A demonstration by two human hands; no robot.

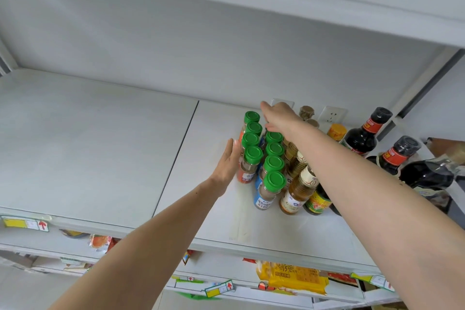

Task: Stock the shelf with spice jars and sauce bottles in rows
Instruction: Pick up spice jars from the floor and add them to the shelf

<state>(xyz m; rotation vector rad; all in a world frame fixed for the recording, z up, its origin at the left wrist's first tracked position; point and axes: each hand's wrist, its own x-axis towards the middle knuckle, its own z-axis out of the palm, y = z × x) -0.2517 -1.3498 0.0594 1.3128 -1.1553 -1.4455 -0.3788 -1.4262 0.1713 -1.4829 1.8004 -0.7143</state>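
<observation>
Two rows of green-capped spice jars stand on the white shelf, running front to back. Right of them is a row of amber jars with gold caps. Dark sauce bottles with black caps and red neck labels stand further right. My left hand is flat with fingers together, pressed against the left side of the left jar row. My right hand reaches over the back of the jar rows, palm down; its fingertips are behind the rear jars and I cannot see anything held.
A wall socket sits at the back behind the jars. A yellow-capped jar stands near the rear. A wrapped dark bottle lies at the far right. Below the shelf edge hang price tags and yellow snack packets.
</observation>
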